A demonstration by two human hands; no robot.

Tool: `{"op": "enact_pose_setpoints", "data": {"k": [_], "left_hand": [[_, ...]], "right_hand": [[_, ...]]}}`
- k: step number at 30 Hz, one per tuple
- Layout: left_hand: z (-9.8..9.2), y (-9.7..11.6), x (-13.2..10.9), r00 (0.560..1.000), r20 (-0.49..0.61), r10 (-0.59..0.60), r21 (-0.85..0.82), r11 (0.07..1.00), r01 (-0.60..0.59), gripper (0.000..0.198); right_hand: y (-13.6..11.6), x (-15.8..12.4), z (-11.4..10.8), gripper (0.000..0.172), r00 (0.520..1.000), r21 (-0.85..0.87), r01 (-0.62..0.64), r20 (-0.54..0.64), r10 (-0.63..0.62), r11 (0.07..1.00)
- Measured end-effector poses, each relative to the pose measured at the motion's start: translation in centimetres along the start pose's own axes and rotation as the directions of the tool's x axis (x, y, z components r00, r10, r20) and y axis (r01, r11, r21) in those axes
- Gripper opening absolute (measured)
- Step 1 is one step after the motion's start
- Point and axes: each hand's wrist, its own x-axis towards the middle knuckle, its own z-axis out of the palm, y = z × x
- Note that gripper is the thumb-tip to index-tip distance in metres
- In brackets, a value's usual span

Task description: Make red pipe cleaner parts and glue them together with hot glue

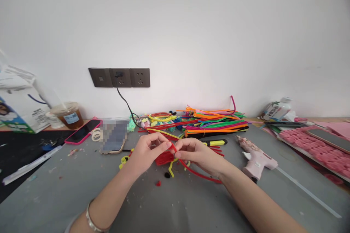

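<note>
Head view: red stem (197, 174) pinched by left fingers (164, 148) and right fingers (184, 155); table (158, 207) below them, glue gun (258, 160) rightward, wall (175, 36) beyond

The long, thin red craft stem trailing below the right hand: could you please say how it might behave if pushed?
The long, thin red craft stem would probably flex rather than snap, since it curves smoothly below the right hand. It looks light, being so slender. Its curve would likely discourage rolling.

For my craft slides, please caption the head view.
Left hand and right hand pinch a red pipe cleaner above a gray mat, a glue gun lying to the right.
</note>
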Motion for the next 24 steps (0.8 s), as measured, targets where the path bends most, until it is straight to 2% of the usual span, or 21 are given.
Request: {"op": "enact_pose_setpoints", "data": {"k": [3, 6, 9, 14, 19, 24], "left_hand": [[0.8, 0.0, -0.1, 1.000, -0.015, 0.001, -0.091, 0.996, -0.003, 0.030], [1.6, -0.1, -0.1, 0.998, -0.070, -0.007, -0.167, 0.986, -0.005, 0.034], [2.2, -0.2, -0.2, 0.990, -0.117, -0.082, -0.276, 0.960, 0.047, 0.042], [2.8, -0.2, -0.4, 0.975, -0.098, -0.200, -0.417, 0.897, 0.142, 0.046], [2.9, -0.1, -0.5, 0.976, -0.096, -0.197, -0.443, 0.886, 0.136, 0.047], [2.7, -0.4, -0.4, 0.969, -0.102, -0.224, -0.380, 0.909, 0.170, 0.048]], "right_hand": [[0.1, 0.1, 0.7, 0.029, 0.999, 0.034, -0.039, 0.024, 0.038, 0.999], [0.3, 0.4, 1.3, 0.034, 0.999, 0.060, -0.032, -0.016, 0.033, 0.998], [0.7, 0.6, 1.7, 0.039, 0.996, 0.087, 0.002, -0.087, 0.006, 0.996], [1.1, 0.7, 1.7, 0.039, 0.988, 0.135, 0.052, -0.154, -0.030, 0.989], [1.3, 0.7, 1.7, 0.039, 0.995, 0.156, 0.037, -0.093, -0.022, 0.987], [1.2, 0.7, 1.3, 0.039, 0.988, 0.150, 0.082, -0.139, -0.061, 0.985]]}}
